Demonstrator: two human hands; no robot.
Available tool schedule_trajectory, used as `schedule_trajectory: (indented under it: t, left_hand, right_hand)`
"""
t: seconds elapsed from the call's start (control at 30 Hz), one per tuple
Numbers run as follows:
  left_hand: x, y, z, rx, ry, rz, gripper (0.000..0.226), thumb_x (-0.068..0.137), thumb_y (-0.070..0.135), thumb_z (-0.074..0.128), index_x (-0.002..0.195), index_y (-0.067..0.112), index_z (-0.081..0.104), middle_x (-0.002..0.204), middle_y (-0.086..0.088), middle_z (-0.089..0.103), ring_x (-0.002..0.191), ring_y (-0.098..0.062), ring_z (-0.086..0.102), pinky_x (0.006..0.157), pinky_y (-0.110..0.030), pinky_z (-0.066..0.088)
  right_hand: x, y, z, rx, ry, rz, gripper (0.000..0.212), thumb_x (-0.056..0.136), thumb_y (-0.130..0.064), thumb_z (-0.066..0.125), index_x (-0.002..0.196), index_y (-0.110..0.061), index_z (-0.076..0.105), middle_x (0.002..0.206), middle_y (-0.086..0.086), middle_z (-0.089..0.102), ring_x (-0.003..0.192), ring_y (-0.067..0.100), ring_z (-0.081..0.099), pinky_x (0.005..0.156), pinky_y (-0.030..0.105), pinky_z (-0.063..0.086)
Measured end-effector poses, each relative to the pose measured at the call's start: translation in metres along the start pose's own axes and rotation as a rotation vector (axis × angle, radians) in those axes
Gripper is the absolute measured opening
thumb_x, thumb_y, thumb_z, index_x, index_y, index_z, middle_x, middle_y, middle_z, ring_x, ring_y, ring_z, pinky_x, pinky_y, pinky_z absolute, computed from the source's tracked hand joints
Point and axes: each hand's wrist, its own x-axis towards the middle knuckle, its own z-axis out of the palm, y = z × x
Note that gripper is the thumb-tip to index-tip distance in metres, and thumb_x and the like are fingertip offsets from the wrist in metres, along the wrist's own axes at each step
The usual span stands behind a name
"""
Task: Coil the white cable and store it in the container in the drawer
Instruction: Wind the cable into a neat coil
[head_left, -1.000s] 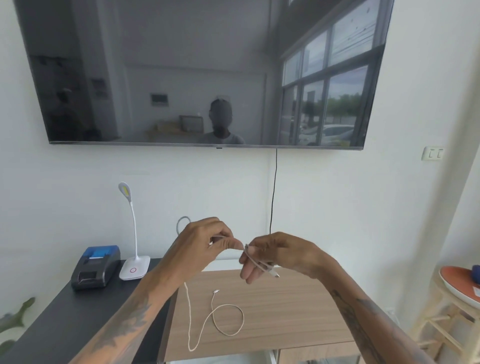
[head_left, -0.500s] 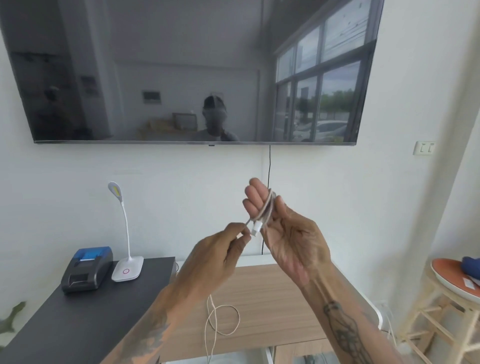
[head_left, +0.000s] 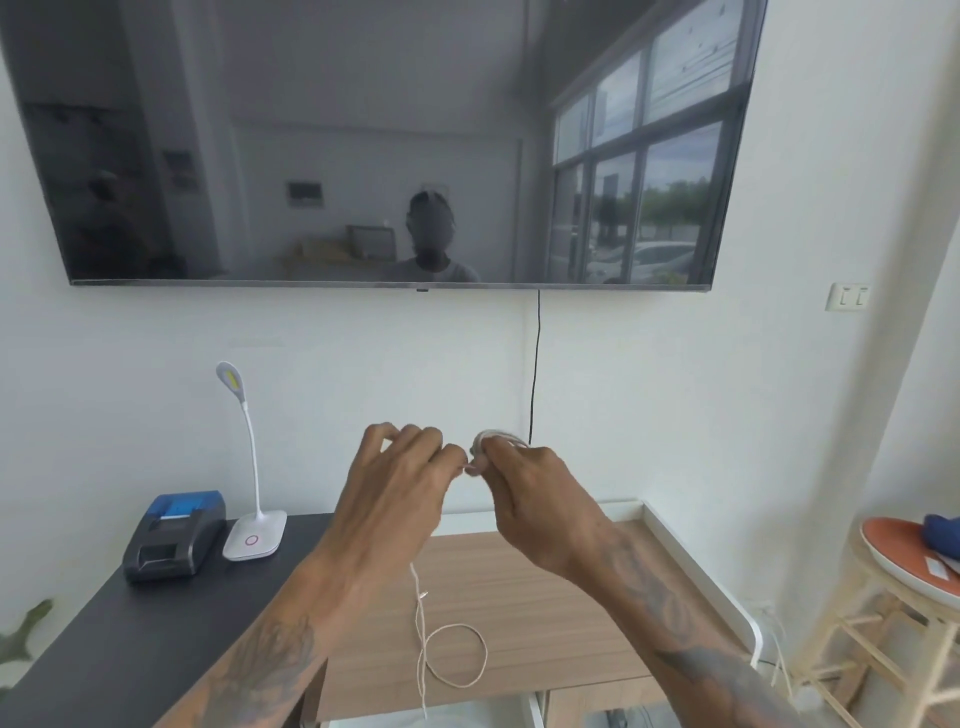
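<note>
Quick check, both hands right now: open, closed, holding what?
Left hand: fingertips pinched closed on the white cable, which hangs to the wooden table.
Right hand: closed, holding the wound coils.

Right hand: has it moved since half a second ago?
Yes. The right hand has dropped and turned palm-down; its fingertips, earlier level with the black cord's middle, now sit near that cord's lower end.

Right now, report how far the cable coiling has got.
Done: a few loops of the white cable sit wound on the right hand. In hand: the left hand feeds the strand. Left: the slack on the wooden table remains uncoiled; nothing is stored.
</note>
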Motion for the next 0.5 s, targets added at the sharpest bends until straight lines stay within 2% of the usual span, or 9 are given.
schedule_trajectory:
  t: [0.07, 0.17, 0.2, 0.27, 0.3, 0.37, 0.43, 0.5]
  left_hand:
    - [0.002, -0.011, -0.004, -0.037, -0.006, 0.052, 0.013, 0.08, 0.009, 0.079, 0.085, 0.019, 0.073, 0.08, -0.001, 0.06, 0.075, -0.025, 0.062, 0.07, -0.036, 0.05]
    - [0.004, -0.022, -0.004, -0.176, -0.067, 0.123, 0.021, 0.078, -0.005, 0.079, 0.092, 0.01, 0.073, 0.1, -0.007, 0.064, 0.075, -0.021, 0.063, 0.054, -0.032, 0.053]
    - [0.006, -0.024, -0.004, -0.236, -0.081, 0.146, 0.026, 0.078, -0.01, 0.077, 0.096, 0.008, 0.073, 0.108, -0.009, 0.064, 0.076, -0.018, 0.066, 0.054, -0.032, 0.056]
    - [0.011, -0.032, -0.005, -0.372, -0.073, 0.157, 0.03, 0.08, -0.016, 0.072, 0.103, 0.004, 0.075, 0.119, -0.012, 0.064, 0.078, -0.014, 0.071, 0.064, -0.027, 0.06]
    - [0.013, -0.038, -0.006, -0.446, -0.049, 0.142, 0.032, 0.08, -0.02, 0.069, 0.102, 0.002, 0.076, 0.117, -0.012, 0.066, 0.079, -0.014, 0.072, 0.071, -0.021, 0.059]
    - [0.017, -0.056, -0.008, -0.649, -0.006, -0.004, 0.043, 0.08, -0.029, 0.058, 0.101, 0.002, 0.078, 0.095, 0.0, 0.074, 0.076, -0.012, 0.072, 0.074, -0.013, 0.054]
    - [0.018, -0.074, -0.007, -0.803, -0.021, -0.22, 0.041, 0.089, -0.019, 0.056, 0.106, 0.011, 0.078, 0.075, 0.015, 0.074, 0.059, -0.013, 0.063, 0.068, -0.024, 0.057]
    - [0.018, -0.078, -0.002, -0.874, -0.05, -0.308, 0.027, 0.096, 0.0, 0.06, 0.104, 0.022, 0.073, 0.078, 0.012, 0.077, 0.049, -0.011, 0.047, 0.054, -0.024, 0.048]
  right_hand:
    - [0.0, 0.001, -0.009, 0.024, -0.097, 0.022, 0.025, 0.106, -0.022, 0.04, 0.089, -0.012, 0.056, 0.088, 0.003, 0.072, 0.066, 0.016, 0.065, 0.064, 0.038, 0.052]
    - [0.005, 0.002, -0.026, 0.16, -0.232, 0.16, 0.025, 0.101, -0.022, 0.053, 0.077, -0.023, 0.055, 0.078, -0.002, 0.077, 0.071, 0.022, 0.072, 0.066, 0.039, 0.059]
    - [0.007, 0.003, -0.031, 0.204, -0.279, 0.221, 0.025, 0.098, -0.023, 0.057, 0.073, -0.022, 0.057, 0.076, -0.001, 0.077, 0.073, 0.02, 0.073, 0.067, 0.037, 0.059]
    - [0.009, 0.009, -0.044, 0.224, -0.386, 0.294, 0.024, 0.094, -0.028, 0.062, 0.072, -0.019, 0.063, 0.076, -0.002, 0.079, 0.07, 0.013, 0.075, 0.067, 0.031, 0.057]
    - [0.009, 0.014, -0.051, 0.229, -0.454, 0.312, 0.023, 0.094, -0.029, 0.062, 0.074, -0.017, 0.066, 0.076, -0.003, 0.079, 0.069, 0.011, 0.075, 0.068, 0.027, 0.055]
    - [0.003, 0.023, -0.066, 0.346, -0.613, 0.345, 0.021, 0.094, -0.029, 0.064, 0.08, -0.015, 0.069, 0.076, -0.003, 0.078, 0.072, 0.013, 0.075, 0.071, 0.017, 0.049]
    - [-0.006, 0.03, -0.079, 0.586, -0.733, 0.343, 0.018, 0.095, -0.029, 0.065, 0.086, -0.014, 0.071, 0.076, -0.003, 0.078, 0.076, 0.02, 0.073, 0.073, 0.014, 0.048]
    - [-0.012, 0.031, -0.085, 0.919, -0.795, 0.27, 0.019, 0.095, -0.027, 0.064, 0.089, -0.011, 0.07, 0.076, -0.001, 0.078, 0.078, 0.024, 0.07, 0.081, 0.024, 0.054]
